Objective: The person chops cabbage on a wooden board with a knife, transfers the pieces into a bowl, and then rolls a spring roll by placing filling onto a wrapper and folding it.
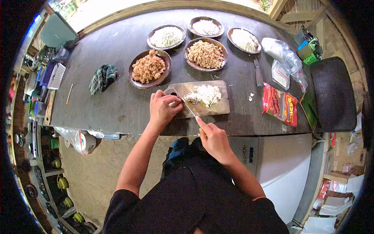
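A wooden cutting board point(216, 109) lies near the table's front edge, with a pile of pale shredded food point(207, 95) on it. My right hand point(214, 140) is closed round the handle of a knife point(189, 108), whose blade slants up and left over the board. At the board's left part, my left hand point(164, 107) has its fingers bent together beside the blade, on a small pale piece too hidden to name. Behind the board stand a plate of light brown pieces point(205, 54) and a plate of reddish brown pieces point(149, 68).
Three plates of pale shreds point(167, 36) stand at the back. On the right lie a second knife point(258, 72), a red packet point(279, 104), plastic bags point(281, 54) and a black chair back point(333, 94). A checked cloth point(103, 79) and thin stick point(69, 94) lie left.
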Action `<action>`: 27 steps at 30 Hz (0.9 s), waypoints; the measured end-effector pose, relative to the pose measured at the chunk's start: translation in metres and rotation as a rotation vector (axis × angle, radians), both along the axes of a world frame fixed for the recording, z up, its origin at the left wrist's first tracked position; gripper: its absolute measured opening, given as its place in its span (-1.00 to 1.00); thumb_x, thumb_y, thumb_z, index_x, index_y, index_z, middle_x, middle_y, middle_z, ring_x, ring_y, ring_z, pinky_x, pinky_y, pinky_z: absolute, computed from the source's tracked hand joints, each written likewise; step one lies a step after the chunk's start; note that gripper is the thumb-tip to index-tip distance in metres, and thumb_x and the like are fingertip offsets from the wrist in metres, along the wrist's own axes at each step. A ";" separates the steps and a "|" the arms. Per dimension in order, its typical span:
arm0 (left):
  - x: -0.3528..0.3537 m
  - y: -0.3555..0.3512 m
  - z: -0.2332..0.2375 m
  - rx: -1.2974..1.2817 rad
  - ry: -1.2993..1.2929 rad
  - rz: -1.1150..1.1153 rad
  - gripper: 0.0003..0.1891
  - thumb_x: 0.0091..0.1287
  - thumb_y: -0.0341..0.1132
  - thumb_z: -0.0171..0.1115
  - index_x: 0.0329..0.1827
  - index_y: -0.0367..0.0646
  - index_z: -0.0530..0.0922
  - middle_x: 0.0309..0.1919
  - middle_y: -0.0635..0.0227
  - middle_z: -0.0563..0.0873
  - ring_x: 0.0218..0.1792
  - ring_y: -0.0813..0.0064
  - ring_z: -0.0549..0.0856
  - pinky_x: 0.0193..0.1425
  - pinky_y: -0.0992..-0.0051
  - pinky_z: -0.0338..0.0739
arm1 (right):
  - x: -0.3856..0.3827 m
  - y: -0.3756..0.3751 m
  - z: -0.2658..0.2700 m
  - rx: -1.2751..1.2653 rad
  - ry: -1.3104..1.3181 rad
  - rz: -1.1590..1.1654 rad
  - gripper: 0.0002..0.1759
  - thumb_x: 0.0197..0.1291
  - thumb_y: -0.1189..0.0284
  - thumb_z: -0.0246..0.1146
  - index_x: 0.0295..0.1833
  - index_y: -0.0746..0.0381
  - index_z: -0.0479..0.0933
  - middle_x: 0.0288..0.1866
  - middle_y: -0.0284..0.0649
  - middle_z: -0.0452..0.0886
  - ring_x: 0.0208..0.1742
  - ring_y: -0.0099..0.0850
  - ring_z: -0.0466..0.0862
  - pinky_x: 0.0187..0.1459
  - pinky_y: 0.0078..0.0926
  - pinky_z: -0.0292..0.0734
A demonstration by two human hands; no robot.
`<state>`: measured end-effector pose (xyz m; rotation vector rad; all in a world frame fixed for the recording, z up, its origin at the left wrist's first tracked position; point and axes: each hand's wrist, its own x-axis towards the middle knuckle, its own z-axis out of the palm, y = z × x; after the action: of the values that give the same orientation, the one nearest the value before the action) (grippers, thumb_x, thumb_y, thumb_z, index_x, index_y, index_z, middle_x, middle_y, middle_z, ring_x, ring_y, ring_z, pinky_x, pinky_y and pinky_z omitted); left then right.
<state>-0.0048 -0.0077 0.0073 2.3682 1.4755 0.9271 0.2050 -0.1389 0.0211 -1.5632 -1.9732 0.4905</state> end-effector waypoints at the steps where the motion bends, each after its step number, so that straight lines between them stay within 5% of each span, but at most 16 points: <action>1: 0.000 0.000 0.001 0.005 0.009 -0.002 -0.85 0.04 -0.17 0.58 -0.34 0.09 0.85 -0.35 0.59 0.85 -0.22 0.44 0.57 0.00 0.39 0.38 | 0.000 0.000 -0.001 0.010 0.004 0.001 -0.45 0.37 0.48 0.28 0.48 0.12 0.51 -0.40 -0.07 0.58 -0.47 0.02 0.68 -0.41 -0.02 0.65; 27: 0.002 0.001 0.001 0.026 0.052 -0.012 -0.87 0.04 -0.15 0.56 -0.39 0.11 0.82 -0.39 0.60 0.83 -0.23 0.43 0.58 0.01 0.38 0.37 | -0.005 0.007 -0.005 -0.003 0.005 0.000 -0.45 0.38 0.48 0.28 0.49 0.11 0.51 -0.41 -0.09 0.55 -0.47 -0.02 0.67 -0.40 -0.04 0.63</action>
<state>-0.0031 -0.0067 0.0085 2.4343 1.4753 0.8941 0.2003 -0.1320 0.0160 -1.5624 -1.9699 0.4964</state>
